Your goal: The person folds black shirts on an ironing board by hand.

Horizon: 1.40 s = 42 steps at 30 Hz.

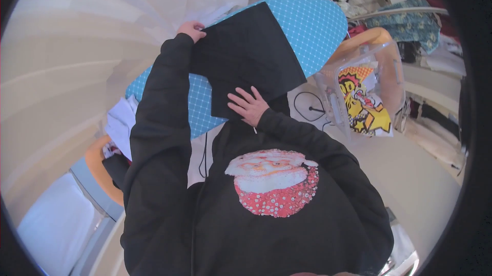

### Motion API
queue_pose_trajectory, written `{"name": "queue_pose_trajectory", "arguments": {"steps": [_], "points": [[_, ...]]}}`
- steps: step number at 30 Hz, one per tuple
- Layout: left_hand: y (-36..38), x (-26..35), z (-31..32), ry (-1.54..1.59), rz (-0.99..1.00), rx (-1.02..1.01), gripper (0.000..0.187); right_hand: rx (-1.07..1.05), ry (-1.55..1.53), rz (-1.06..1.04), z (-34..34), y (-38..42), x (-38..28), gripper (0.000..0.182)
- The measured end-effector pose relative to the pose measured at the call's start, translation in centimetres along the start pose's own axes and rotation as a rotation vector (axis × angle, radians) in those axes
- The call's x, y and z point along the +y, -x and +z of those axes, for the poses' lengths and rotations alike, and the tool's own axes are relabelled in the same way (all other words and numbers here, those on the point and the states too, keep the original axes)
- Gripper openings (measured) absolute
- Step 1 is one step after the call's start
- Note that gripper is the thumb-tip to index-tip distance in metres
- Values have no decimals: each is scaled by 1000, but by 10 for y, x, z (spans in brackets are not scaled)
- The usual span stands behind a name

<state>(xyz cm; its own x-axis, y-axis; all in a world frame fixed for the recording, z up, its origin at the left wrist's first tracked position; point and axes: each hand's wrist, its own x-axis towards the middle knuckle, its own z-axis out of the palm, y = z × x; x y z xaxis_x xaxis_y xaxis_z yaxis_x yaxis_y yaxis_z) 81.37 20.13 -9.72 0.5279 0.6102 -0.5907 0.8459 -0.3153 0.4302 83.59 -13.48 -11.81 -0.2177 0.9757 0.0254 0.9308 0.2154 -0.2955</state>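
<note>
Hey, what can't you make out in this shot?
All in the head view:
- left hand: its grip on the black cloth, too small to tell
- board: its legs, hidden beneath it
- clear bin: items under the printed bag, covered by it
- clothes at far right: cut off by the dark lens edge

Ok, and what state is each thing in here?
Ironing board: partly covered.
Black cloth: spread over the board, mostly flat.
Left hand: pinching the cloth's edge.
Right hand: open, fingers spread on the cloth.
Clear plastic bin: open, holding a comic-print item.
</note>
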Motion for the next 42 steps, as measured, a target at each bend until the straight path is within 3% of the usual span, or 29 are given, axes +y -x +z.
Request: {"name": "queue_pose_trajectory", "arguments": {"steps": [4, 10, 18, 22, 25, 28, 31, 32, 34, 37, 40, 42], "points": [[3, 10, -4, -4, 30, 24, 15, 91, -103, 54, -10, -3, -4, 66], [5, 7, -19, -308, 4, -171, 30, 142, -228, 124, -14, -6, -6, 33], [20, -29, -28, 80, -5, -175, 12, 153, -493, 110, -24, -5, -9, 34], [38, -65, -31, 205, -47, -192, 19, 172, -604, 67, -31, -5, -10, 30], [61, -99, -28, 412, -128, -239, 10, 151, -675, 29, -31, -1, -10, 29], [91, -125, -23, 262, -142, -235, 21, 122, -734, 32, -29, 7, -8, 28], [123, -140, -19, 349, -223, -215, 19, 98, -843, 73, -27, 18, -6, 33], [130, -140, -19, 422, -238, -218, 10, 78, -877, 105, -30, 20, -4, 31], [142, -136, -20, 533, -261, -221, 11, 48, -928, 154, -35, 26, 0, 29], [150, -111, -32, 639, -202, -220, 45, 78, -1064, 278, -46, 30, 6, 33], [136, -87, -38, 808, -84, -203, 40, 175, -1204, 469, -54, 28, 20, 31], [112, -73, -39, 981, -70, -193, 20, 320, -1290, 676, -43, 29, 35, 28]]}}
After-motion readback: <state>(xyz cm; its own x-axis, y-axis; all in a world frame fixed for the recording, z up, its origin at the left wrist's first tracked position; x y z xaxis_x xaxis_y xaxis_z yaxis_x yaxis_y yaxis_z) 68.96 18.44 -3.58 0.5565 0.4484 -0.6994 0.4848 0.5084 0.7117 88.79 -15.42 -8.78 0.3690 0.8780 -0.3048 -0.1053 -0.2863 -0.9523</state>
